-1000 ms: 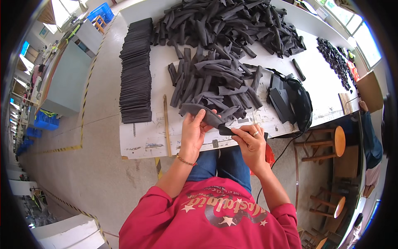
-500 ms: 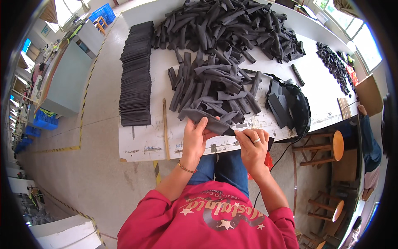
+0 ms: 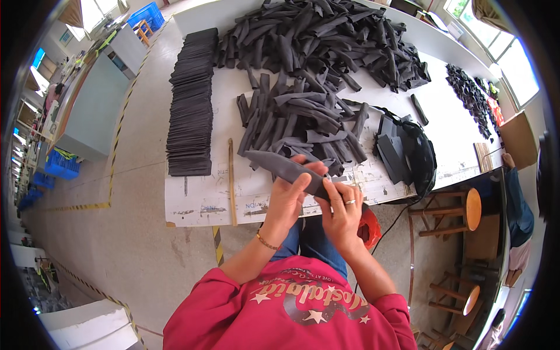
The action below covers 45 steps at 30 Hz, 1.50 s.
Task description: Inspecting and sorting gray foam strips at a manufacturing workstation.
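A dark grey fabric tube lies slantwise across my hands, above the near edge of the table. My left hand holds it from below, thumb on top, with the other fingers behind it and partly blurred. My right hand is closed round its lower right end. A dark flat tip sticks out past my right fingers; its kind is hard to tell. Just beyond my hands lies a loose heap of similar fabric tubes.
A neat stack of flat dark fabric pieces runs along the table's left side, beside a wooden stick. A bigger tube pile covers the far side. At right are a black bag with flat dark pieces and a wooden stool.
My right hand has moved left and slightly down, closer to my left hand. The dark piece beyond my right fingers shows less. The tube now looks straighter and longer between my hands.
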Available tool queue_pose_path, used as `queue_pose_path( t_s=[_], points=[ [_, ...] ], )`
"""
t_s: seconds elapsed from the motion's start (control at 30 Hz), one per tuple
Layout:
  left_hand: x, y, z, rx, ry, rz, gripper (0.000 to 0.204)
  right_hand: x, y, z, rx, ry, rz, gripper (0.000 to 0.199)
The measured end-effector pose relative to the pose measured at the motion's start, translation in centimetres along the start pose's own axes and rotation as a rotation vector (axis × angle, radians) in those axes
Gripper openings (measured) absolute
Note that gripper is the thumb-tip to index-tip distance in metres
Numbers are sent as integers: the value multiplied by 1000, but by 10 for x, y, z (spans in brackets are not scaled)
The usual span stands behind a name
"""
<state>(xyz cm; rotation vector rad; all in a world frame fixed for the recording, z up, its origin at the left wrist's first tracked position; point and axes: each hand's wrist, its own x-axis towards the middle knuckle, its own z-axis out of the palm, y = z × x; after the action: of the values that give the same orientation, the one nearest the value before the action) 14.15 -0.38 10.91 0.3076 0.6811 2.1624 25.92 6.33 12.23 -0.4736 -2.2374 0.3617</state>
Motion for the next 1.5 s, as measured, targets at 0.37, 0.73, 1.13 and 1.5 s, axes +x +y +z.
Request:
queue_pose_path(
  t_s=[0.37, 0.73, 1.13, 1.5],
  points=[
    [3, -1, -13, 137, 38, 115, 14, -6, 4, 12, 116, -181, -23, 42],
    [7, 7, -19, 32, 109, 85, 14, 7, 7, 7, 149, -297, 19, 43],
    [-2, -23, -10, -74, 95, 9, 16, 9, 10, 17, 271, -223, -42, 20],
    [7, 15, -10, -110, 152, 89, 33, 12, 12, 10, 343, -290, -17, 19]
  ],
)
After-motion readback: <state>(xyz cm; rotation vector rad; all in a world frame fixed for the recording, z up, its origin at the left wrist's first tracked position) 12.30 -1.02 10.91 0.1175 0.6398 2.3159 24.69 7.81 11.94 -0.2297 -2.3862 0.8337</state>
